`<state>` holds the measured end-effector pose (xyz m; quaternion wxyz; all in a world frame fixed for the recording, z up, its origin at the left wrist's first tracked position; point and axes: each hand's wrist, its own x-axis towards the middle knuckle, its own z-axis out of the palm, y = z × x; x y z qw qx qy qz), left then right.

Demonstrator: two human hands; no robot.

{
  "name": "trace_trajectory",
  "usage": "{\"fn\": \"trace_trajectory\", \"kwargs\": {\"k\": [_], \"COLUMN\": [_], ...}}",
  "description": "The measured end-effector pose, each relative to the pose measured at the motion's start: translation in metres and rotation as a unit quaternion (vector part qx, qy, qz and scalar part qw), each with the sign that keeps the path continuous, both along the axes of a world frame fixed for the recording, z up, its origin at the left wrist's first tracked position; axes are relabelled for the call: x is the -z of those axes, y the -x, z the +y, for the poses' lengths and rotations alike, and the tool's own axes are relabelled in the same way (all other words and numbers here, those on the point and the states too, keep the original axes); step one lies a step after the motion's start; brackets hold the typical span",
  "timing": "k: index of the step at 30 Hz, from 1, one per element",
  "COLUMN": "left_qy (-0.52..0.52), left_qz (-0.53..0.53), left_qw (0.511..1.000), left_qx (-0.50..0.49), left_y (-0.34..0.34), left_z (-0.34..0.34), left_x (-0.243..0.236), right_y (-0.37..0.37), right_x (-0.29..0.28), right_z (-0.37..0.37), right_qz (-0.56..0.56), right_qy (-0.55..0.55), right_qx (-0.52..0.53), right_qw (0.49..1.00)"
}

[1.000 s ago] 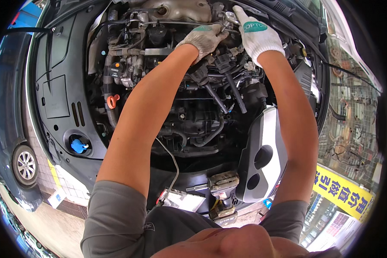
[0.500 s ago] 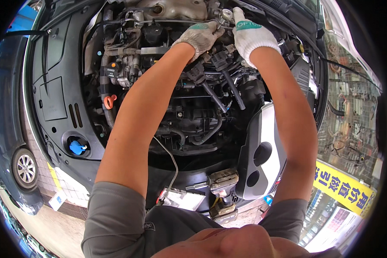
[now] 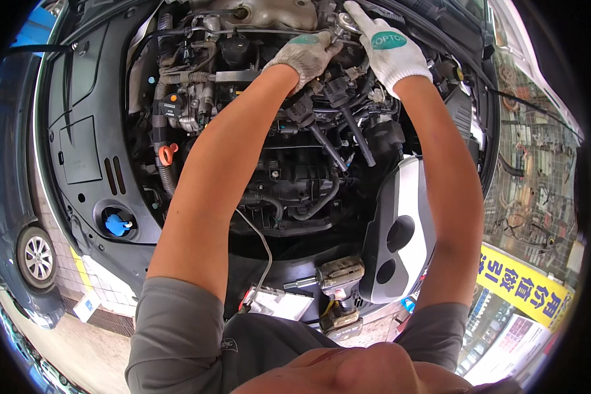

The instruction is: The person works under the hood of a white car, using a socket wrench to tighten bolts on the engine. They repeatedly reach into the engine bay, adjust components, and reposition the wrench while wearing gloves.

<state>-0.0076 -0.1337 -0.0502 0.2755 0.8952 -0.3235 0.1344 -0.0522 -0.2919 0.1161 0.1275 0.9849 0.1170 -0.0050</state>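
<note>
At the far side of the engine bay, my left hand [image 3: 306, 58] wears a knitted white glove. Its fingers are closed beside a small round metal part [image 3: 346, 25]; what they grip is hidden. To the right of that part is my right hand [image 3: 389, 49], gloved too, with its index finger stretched out along the part and the other fingers partly hidden. Just nearer than the hands, two black ignition coils [image 3: 339, 93] lie on the engine [image 3: 289, 180], their long stems pointing toward me.
A silver and black cover [image 3: 410, 226] with two round holes leans at the right. A cordless impact wrench [image 3: 340, 282] lies on the front edge near me, beside a white tray [image 3: 279, 305] and a thin grey hose [image 3: 266, 249]. A blue cap [image 3: 118, 225] sits at the left.
My right hand has shifted slightly right, away from the round metal part, baring more of it. My left hand stays where it was.
</note>
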Motion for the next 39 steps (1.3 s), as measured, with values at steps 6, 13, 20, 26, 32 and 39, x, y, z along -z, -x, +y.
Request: {"fn": "trace_trajectory", "kwargs": {"k": [6,13,20,26,32,39], "left_qy": [-0.023,-0.057,-0.063,-0.074,-0.102,0.001], "left_qz": [0.021,0.025,0.082,0.102,0.056,0.085], "left_qw": [0.999,0.998,0.994,0.992,0.993,0.996], "left_qx": [0.006,-0.007,-0.019,-0.019,-0.012,-0.038], "left_y": [0.005,-0.016,-0.013,-0.009,-0.019,-0.017], "left_z": [-0.003,-0.011,-0.007,-0.013,-0.017,-0.018], "left_x": [-0.014,0.018,0.012,0.006,0.023,0.016], "right_y": [-0.002,-0.014,-0.025,0.005,0.04,0.029], "right_x": [-0.026,0.008,0.042,0.017,-0.006,-0.022], "right_z": [0.003,-0.025,-0.035,-0.035,-0.001,0.006], "right_qz": [0.056,-0.016,-0.12,0.007,0.046,0.102], "right_qy": [0.06,-0.041,-0.144,-0.17,-0.036,-0.065], "right_qx": [-0.012,-0.146,-0.223,0.052,0.143,0.18], "right_qw": [0.997,0.988,0.957,0.984,0.988,0.976]}}
